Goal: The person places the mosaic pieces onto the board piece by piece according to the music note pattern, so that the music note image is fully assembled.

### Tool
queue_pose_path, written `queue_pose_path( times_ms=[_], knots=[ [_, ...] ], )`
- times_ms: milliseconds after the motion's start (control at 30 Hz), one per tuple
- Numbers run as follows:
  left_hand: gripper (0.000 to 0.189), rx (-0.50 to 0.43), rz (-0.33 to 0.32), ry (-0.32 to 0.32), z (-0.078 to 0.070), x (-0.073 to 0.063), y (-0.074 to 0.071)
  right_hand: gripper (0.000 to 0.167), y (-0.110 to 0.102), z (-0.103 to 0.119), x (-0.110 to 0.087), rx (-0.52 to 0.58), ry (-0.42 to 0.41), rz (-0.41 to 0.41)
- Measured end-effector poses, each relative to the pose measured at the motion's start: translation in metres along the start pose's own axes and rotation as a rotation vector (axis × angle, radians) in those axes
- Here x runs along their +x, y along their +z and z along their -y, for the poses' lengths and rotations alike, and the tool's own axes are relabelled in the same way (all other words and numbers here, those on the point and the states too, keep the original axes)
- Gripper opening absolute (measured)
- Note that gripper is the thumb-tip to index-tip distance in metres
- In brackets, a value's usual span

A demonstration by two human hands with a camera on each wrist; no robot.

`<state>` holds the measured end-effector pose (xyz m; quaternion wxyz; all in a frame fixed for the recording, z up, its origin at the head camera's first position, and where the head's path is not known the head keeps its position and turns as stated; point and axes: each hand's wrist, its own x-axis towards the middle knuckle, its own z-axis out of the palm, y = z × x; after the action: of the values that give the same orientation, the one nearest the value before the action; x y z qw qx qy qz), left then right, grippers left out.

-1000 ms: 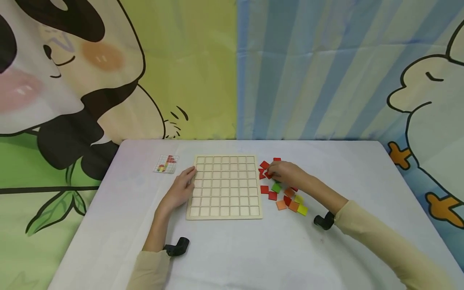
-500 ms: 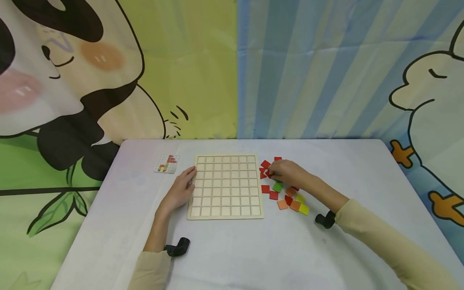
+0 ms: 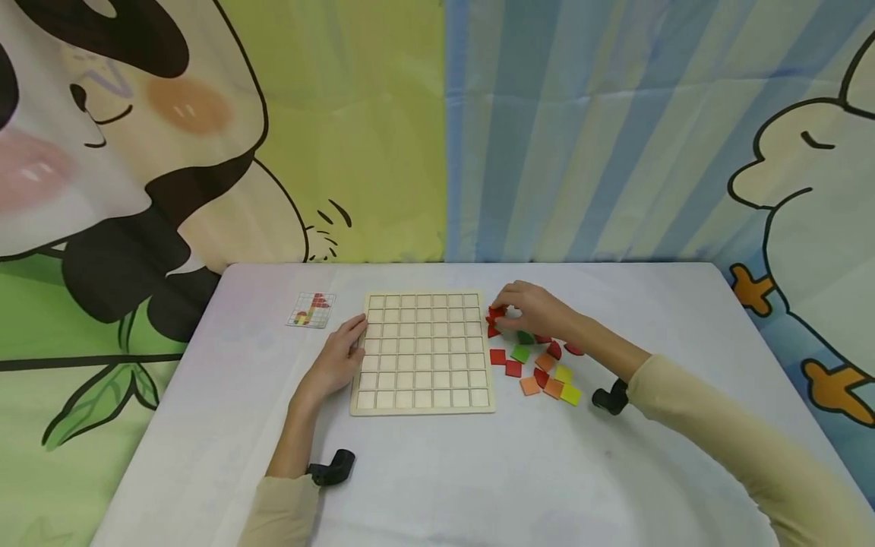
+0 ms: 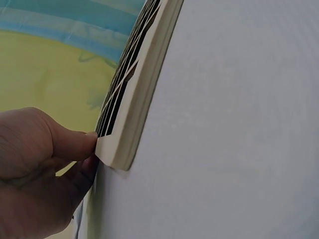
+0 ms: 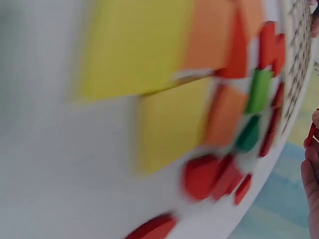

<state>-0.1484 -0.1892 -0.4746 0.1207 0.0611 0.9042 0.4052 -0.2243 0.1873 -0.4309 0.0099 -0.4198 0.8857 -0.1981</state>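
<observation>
A pale wooden grid board [image 3: 422, 414] lies flat with bare square cells. My left hand [image 3: 335, 361] holds its left edge; in the left wrist view the thumb [image 4: 75, 145] rests at the board's rim. My right hand [image 3: 536, 310] is just off the board's upper right side, above the loose pieces. Between its fingertips it pinches a thin red tile [image 5: 311, 133], seen nearly edge-on in the right wrist view. Beneath and beside this hand lie more red tiles [image 3: 497, 356], a green tile [image 3: 520, 354], orange tiles [image 3: 529, 386] and yellow tiles [image 3: 570, 394].
A small pattern card [image 3: 311, 310] with a coloured grid figure lies left of the board. A rounded red piece [image 3: 574, 349] sits right of the other pieces. The white table [image 3: 437, 486] ends at printed cloths behind and at both sides.
My right hand has moved slightly left and away from me, uncovering dark green and red pieces. A red tile is now visible at its fingertips. The left hand keeps its place at the board.
</observation>
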Motion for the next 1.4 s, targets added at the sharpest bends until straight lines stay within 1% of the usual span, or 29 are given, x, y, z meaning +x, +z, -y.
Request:
queue_pose_path(
  times_ms=[33,100,200,300,400,633,800,1033,1167,1267,1400],
  knots=[
    [0.058,-0.002,-0.005,-0.002,0.001,-0.001,-0.001,0.021,0.000,0.005,0.010,0.026,0.013,-0.003],
    [0.058,0.003,-0.011,0.007,0.002,-0.002,-0.003,0.022,0.004,0.014,0.031,0.063,0.013,-0.003],
    [0.057,0.003,-0.016,0.020,0.004,-0.003,-0.004,0.021,0.015,0.025,0.064,0.085,-0.053,-0.006],
    [0.057,0.006,-0.018,0.021,0.004,-0.002,-0.003,0.018,0.029,0.029,0.092,0.061,-0.108,-0.011],
    [0.057,0.011,-0.018,0.016,0.003,-0.002,-0.002,0.016,0.039,0.030,0.111,0.028,-0.112,-0.006],
    [0.057,0.002,-0.014,-0.023,0.000,-0.001,0.001,0.017,0.042,0.026,0.122,0.022,-0.063,0.064],
    [0.057,0.016,-0.012,-0.019,-0.001,-0.003,0.000,0.020,0.043,0.026,0.123,-0.001,-0.038,0.127],
    [0.056,0.014,-0.014,-0.011,-0.002,-0.002,0.000,0.018,0.044,0.030,0.121,-0.035,-0.071,0.132],
    [0.056,0.023,-0.015,-0.010,-0.004,-0.002,0.001,0.017,0.042,0.033,0.122,-0.080,-0.057,0.152],
    [0.056,0.027,-0.008,-0.016,-0.005,-0.003,0.000,0.017,0.042,0.033,0.123,-0.091,-0.048,0.176],
    [0.057,0.032,0.000,-0.017,-0.005,-0.004,-0.001,0.017,0.043,0.032,0.124,-0.113,-0.080,0.192]
  ],
)
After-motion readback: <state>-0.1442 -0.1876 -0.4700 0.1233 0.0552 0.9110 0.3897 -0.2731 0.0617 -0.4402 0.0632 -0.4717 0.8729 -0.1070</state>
